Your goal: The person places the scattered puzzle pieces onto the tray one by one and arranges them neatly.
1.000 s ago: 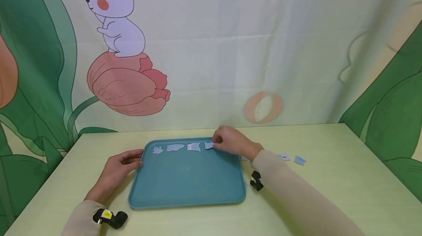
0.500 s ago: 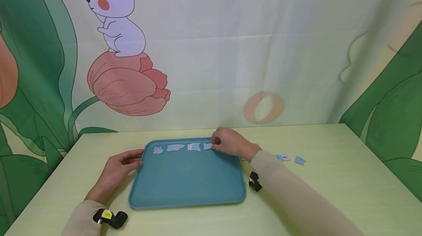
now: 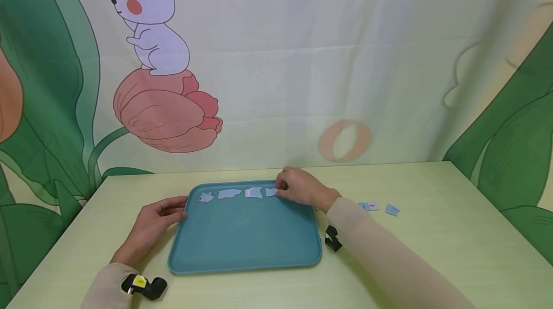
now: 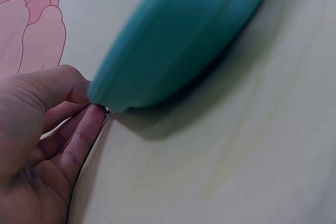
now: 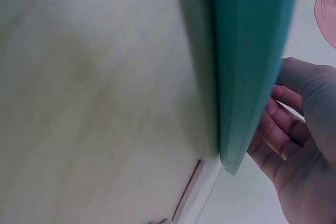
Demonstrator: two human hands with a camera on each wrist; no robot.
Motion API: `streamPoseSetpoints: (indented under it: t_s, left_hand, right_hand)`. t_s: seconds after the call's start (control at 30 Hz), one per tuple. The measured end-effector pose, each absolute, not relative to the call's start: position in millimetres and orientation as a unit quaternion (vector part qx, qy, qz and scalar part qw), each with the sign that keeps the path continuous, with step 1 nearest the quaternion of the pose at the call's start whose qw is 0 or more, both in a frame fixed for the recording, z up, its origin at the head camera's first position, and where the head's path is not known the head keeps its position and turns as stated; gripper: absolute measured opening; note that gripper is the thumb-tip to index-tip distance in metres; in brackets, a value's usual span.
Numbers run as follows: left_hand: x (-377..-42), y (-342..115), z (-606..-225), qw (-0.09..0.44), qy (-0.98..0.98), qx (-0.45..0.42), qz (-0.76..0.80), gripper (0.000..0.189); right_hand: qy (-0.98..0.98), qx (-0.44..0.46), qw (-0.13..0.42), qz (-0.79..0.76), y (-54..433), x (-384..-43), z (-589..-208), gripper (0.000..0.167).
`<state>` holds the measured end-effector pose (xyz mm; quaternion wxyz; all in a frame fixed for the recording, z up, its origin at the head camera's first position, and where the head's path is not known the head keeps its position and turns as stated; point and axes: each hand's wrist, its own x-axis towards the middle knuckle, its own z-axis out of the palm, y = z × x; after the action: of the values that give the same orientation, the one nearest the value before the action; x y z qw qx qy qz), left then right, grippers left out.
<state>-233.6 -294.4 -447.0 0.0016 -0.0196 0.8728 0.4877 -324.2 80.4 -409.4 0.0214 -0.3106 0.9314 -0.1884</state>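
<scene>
A blue-green tray (image 3: 246, 237) lies on the table. Along its far side sit three flat, irregular pale blue paper pieces: a small one (image 3: 206, 197), a long one (image 3: 229, 194) and a squarish one (image 3: 253, 192). To their right, my right hand (image 3: 304, 186) pinches a fourth paper piece (image 3: 270, 192) between thumb and fingertips, at the tray's surface. Its right part is hidden by the fingers. My left hand (image 3: 155, 220) touches the tray's left rim with thumb and fingertips, fingers relaxed. In the left wrist view these fingertips (image 4: 94, 114) meet the tray's edge.
More paper pieces lie on the table right of the tray: a pair (image 3: 370, 206), a single one (image 3: 392, 210), and others partly behind my right wrist. A curtain (image 3: 276, 83) printed with a rabbit hangs behind the table's far edge.
My right hand has shifted slightly left along the tray's far side with its paper piece, closer to the squarish piece. The left hand and the tray have stayed in place.
</scene>
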Motion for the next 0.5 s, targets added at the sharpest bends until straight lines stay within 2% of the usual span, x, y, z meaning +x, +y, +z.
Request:
streamPoseSetpoints:
  t_s: [0.5]
  left_hand:
    - [-233.9,-293.5,-445.9,0.004,0.872,-0.025,0.489,0.052]
  right_hand:
    - [0.933,-0.300,0.018,-0.201,90.5,-319.9,-402.1,0.019]
